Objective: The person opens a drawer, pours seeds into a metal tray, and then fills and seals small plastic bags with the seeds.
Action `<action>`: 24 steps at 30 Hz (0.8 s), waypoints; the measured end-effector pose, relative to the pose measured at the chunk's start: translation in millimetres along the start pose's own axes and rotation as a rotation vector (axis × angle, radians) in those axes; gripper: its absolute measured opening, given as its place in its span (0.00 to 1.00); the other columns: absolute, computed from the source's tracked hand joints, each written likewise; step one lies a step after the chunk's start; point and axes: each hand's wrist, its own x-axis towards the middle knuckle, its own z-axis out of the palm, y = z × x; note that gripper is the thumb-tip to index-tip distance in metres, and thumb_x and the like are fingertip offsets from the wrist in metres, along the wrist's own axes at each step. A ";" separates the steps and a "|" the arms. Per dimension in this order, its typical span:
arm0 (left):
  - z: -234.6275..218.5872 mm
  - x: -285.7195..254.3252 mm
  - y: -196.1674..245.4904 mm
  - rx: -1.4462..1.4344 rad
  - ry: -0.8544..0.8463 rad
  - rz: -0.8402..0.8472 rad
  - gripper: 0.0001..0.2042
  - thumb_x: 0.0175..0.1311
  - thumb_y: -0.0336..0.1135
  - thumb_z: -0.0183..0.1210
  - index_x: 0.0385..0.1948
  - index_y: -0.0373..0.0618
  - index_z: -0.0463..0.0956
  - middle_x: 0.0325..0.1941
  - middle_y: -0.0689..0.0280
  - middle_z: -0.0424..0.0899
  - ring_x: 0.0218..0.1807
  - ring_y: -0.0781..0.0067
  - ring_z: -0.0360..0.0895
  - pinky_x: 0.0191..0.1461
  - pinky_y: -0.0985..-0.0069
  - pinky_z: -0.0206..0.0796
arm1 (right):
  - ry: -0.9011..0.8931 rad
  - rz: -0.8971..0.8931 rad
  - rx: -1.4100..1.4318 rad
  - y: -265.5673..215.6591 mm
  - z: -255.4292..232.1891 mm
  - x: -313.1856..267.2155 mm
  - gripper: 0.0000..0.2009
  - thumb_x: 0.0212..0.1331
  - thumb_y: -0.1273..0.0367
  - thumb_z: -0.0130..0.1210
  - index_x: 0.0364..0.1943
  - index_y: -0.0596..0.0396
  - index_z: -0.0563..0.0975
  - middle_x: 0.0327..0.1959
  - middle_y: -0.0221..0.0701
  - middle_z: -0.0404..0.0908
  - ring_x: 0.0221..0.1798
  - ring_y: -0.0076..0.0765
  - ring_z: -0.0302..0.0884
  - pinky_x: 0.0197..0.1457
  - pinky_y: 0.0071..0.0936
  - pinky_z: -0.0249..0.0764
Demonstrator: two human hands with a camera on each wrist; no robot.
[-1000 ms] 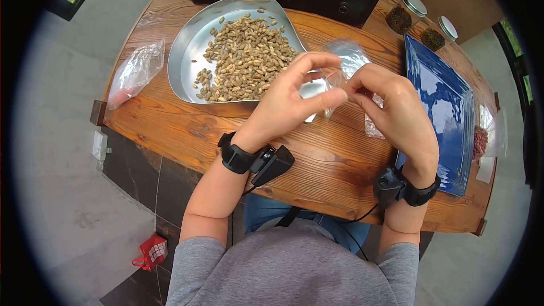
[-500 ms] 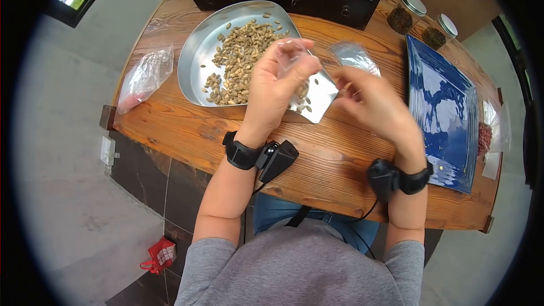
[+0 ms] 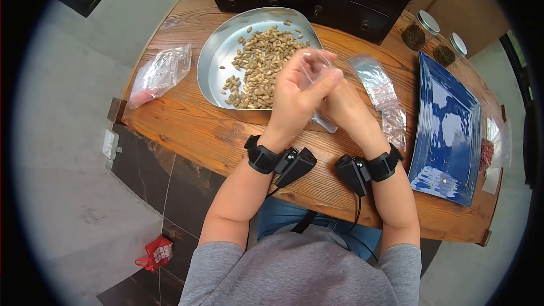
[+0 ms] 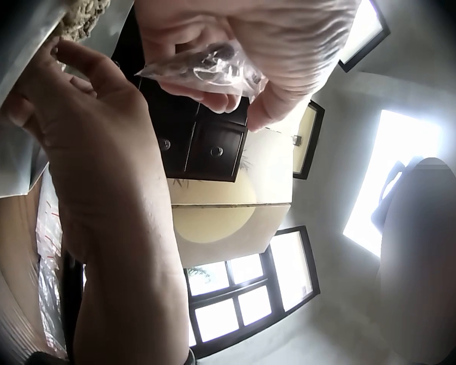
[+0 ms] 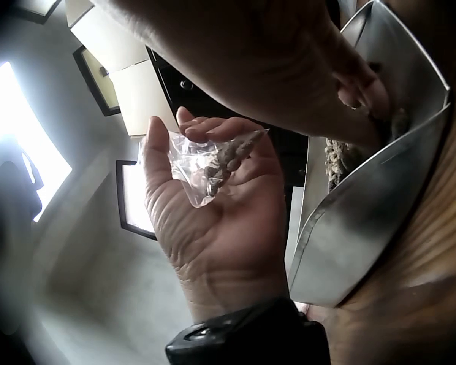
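Observation:
My left hand (image 3: 293, 95) holds a small clear plastic bag (image 5: 197, 163) between thumb and fingers, palm turned up. Several brown oval dried pods (image 5: 229, 161) sit inside the bag. Beneath it stands a metal tray (image 3: 212, 76) with a pointed spout, heaped with the same pods (image 3: 258, 71). My right hand (image 3: 350, 107) reaches under the left one into the spout. In the right wrist view its fingers (image 5: 368, 95) point down inside the tray walls; I cannot tell whether they pinch a pod. The left hand hides them in the head view.
Flat clear zip bags (image 3: 377, 85) lie right of the tray. A blue rectangular plate (image 3: 447, 130) and two lidded jars (image 3: 416, 34) stand farther right. Left of the tray lies a crumpled plastic bag (image 3: 161, 76). A dark drawer cabinet (image 3: 311, 0) rises behind.
My right hand has moved left from the space beside the tray, under the left hand and into the spout. The left hand keeps the small bag, now with its palm turned up.

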 end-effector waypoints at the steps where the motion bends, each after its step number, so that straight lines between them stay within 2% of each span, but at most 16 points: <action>1: 2.4 -1.5 0.5 0.008 -0.020 -0.014 0.15 0.54 0.31 0.57 0.42 0.39 0.69 0.31 0.72 0.71 0.31 0.85 0.67 0.37 0.86 0.60 | 0.028 0.025 0.052 -1.6 1.2 2.5 0.18 0.45 0.75 0.54 0.45 0.58 0.68 0.42 0.47 0.70 0.45 0.56 0.70 0.44 0.41 0.69; 3: 3.9 -0.5 -2.4 0.070 -0.077 0.016 0.17 0.53 0.31 0.59 0.45 0.39 0.67 0.31 0.73 0.69 0.33 0.88 0.65 0.39 0.88 0.58 | 0.049 0.086 0.190 -5.7 0.0 2.9 0.15 0.49 0.72 0.49 0.43 0.56 0.70 0.44 0.46 0.71 0.45 0.53 0.71 0.43 0.40 0.70; 6: 4.5 -3.0 -1.3 0.051 -0.147 0.005 0.19 0.52 0.30 0.59 0.46 0.39 0.66 0.29 0.74 0.68 0.32 0.89 0.64 0.39 0.89 0.56 | 0.027 0.093 0.249 -15.5 -9.0 0.1 0.15 0.49 0.71 0.50 0.44 0.55 0.70 0.43 0.44 0.73 0.45 0.53 0.71 0.43 0.39 0.70; 11: 4.8 -3.7 0.5 0.027 -0.187 0.012 0.20 0.52 0.29 0.59 0.48 0.39 0.65 0.28 0.75 0.67 0.32 0.89 0.63 0.39 0.88 0.56 | 0.052 0.072 0.218 -19.4 -15.9 -1.2 0.12 0.48 0.68 0.52 0.38 0.55 0.72 0.38 0.41 0.75 0.41 0.50 0.74 0.40 0.37 0.71; 13: 4.7 -4.4 -0.3 0.042 -0.207 -0.011 0.20 0.49 0.28 0.62 0.46 0.42 0.67 0.28 0.74 0.67 0.33 0.88 0.65 0.40 0.87 0.59 | 0.011 0.128 0.317 -23.9 -21.0 -1.8 0.11 0.47 0.66 0.53 0.35 0.55 0.73 0.35 0.38 0.77 0.38 0.47 0.75 0.38 0.34 0.72; 17: 4.0 -4.0 -1.9 0.072 -0.198 0.009 0.19 0.49 0.28 0.62 0.44 0.43 0.69 0.27 0.75 0.68 0.32 0.88 0.65 0.40 0.87 0.58 | -0.005 0.102 0.245 -28.9 -27.1 -0.4 0.10 0.47 0.66 0.52 0.33 0.55 0.74 0.31 0.36 0.78 0.35 0.43 0.76 0.37 0.32 0.72; 20: 4.0 -3.9 -2.7 0.073 -0.189 0.028 0.16 0.49 0.27 0.61 0.42 0.43 0.70 0.26 0.75 0.68 0.32 0.88 0.65 0.39 0.88 0.58 | 0.044 0.053 0.338 -18.4 -22.5 1.3 0.08 0.46 0.68 0.53 0.31 0.56 0.75 0.30 0.36 0.79 0.34 0.41 0.77 0.37 0.33 0.72; 22: 2.8 -4.2 -2.5 0.082 -0.241 0.028 0.17 0.50 0.26 0.61 0.42 0.42 0.68 0.28 0.75 0.68 0.30 0.90 0.63 0.35 0.89 0.57 | 0.085 -0.064 0.263 -9.3 -26.2 2.3 0.08 0.44 0.73 0.53 0.31 0.56 0.76 0.29 0.36 0.79 0.33 0.41 0.77 0.36 0.30 0.72; 24: 2.3 -4.8 -2.7 0.085 -0.249 0.007 0.16 0.49 0.26 0.61 0.41 0.43 0.69 0.28 0.75 0.68 0.30 0.90 0.63 0.34 0.90 0.57 | 0.094 0.005 0.268 -6.7 -33.7 6.0 0.08 0.43 0.74 0.54 0.32 0.57 0.76 0.28 0.34 0.79 0.32 0.37 0.77 0.34 0.27 0.72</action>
